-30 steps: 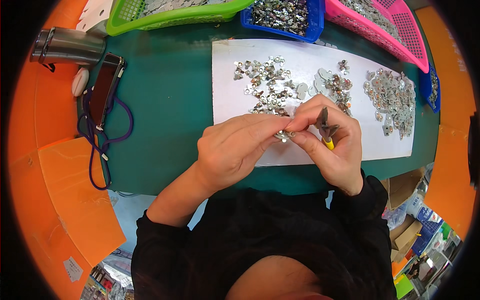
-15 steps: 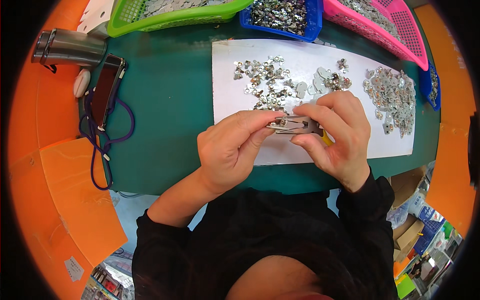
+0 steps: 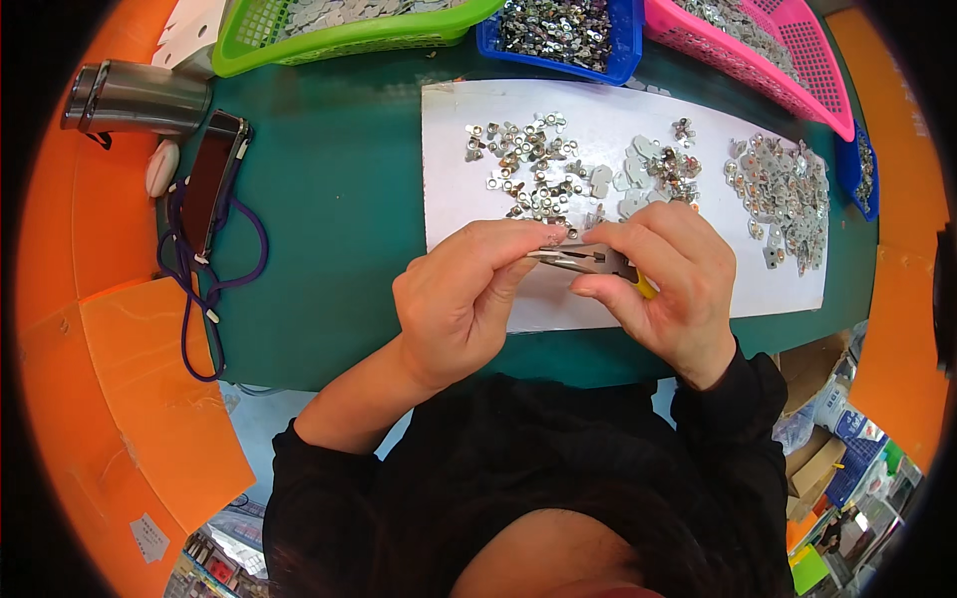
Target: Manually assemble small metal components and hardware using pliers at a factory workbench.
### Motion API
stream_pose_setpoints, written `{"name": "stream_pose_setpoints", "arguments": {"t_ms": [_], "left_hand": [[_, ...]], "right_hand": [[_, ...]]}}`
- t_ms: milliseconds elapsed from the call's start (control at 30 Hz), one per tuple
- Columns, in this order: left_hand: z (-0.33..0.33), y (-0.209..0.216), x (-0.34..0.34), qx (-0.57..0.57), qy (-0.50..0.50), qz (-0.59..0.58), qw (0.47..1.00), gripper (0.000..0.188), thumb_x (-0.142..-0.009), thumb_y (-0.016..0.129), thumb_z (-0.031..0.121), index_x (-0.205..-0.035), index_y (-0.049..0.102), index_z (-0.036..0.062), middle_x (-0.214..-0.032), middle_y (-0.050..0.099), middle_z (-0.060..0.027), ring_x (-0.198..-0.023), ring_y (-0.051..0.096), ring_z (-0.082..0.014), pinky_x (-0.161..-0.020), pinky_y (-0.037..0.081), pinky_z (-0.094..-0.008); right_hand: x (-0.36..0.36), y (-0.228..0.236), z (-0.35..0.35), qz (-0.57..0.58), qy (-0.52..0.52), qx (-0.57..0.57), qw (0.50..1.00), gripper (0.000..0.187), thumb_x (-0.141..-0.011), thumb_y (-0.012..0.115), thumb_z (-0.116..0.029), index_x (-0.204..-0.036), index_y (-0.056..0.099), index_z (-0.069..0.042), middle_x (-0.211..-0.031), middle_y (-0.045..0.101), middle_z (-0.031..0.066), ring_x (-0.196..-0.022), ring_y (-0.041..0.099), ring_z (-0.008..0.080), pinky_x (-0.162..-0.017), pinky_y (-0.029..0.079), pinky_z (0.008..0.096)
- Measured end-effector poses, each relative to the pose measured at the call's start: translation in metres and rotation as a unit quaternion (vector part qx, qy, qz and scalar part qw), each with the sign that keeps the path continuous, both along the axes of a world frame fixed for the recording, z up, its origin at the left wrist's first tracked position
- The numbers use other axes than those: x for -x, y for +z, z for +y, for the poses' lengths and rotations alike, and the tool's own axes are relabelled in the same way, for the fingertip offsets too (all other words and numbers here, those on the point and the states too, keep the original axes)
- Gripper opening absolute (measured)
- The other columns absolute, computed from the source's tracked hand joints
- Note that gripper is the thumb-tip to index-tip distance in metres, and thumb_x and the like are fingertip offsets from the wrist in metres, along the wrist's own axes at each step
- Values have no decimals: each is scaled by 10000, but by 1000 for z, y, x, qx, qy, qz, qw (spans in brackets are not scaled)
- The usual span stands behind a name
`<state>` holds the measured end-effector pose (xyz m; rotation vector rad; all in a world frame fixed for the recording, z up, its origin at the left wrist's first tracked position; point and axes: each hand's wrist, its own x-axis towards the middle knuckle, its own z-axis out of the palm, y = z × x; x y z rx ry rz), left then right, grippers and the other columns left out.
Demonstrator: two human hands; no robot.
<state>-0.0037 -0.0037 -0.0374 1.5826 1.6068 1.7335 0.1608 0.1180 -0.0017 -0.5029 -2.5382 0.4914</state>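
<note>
My right hand (image 3: 673, 284) is closed round a pair of pliers (image 3: 608, 262) with yellow handles, the jaws pointing left. Between thumb and fingertips, my left hand (image 3: 464, 289) pinches a small metal part (image 3: 543, 252) at the tips of the jaws; fingers hide most of it. Just beyond my hands, on a white board (image 3: 464, 204), lie a loose pile of small shiny metal clips (image 3: 533, 149) and a smaller group of flat grey pieces (image 3: 638, 164) mixed with clips. Farther right is a bigger heap of grey metal parts (image 3: 783, 199).
Along the far edge stand a green basket (image 3: 349, 48), a blue bin (image 3: 625, 65) and a pink basket (image 3: 768, 90), all holding metal pieces. A small blue bin (image 3: 854, 174) is at the right. On the left are a steel mug (image 3: 150, 97), a phone (image 3: 212, 179) and a purple cord (image 3: 264, 234).
The plier jaws have come closer together and tilted at the part between them. Both hands stay in nearly the same place.
</note>
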Motion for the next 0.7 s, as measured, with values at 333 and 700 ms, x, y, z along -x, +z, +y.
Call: {"name": "stream_pose_setpoints", "arguments": {"t_ms": [333,700], "left_hand": [[-2,1,2,61,8,-25,998,79,-952,590,25,-919,652,-9,-769,675,-89,-639,656,-163,-565,486,-241],[-5,2,2,12,5,-27,1000,52,-881,612,-45,-872,642,-4,-708,637,-84,-562,617,-163,-511,460,-245]], "right_hand": [[1,10,-7,-82,-5,58,995,294,-735,813,-262,-895,684,-52,-742,596,74,-661,573,250,-596,440,327],[-3,37,15,-177,93,620,758,424,-1017,520,-354,-813,672,-16,-656,598,31,-554,543,102,-542,455,255]]}}
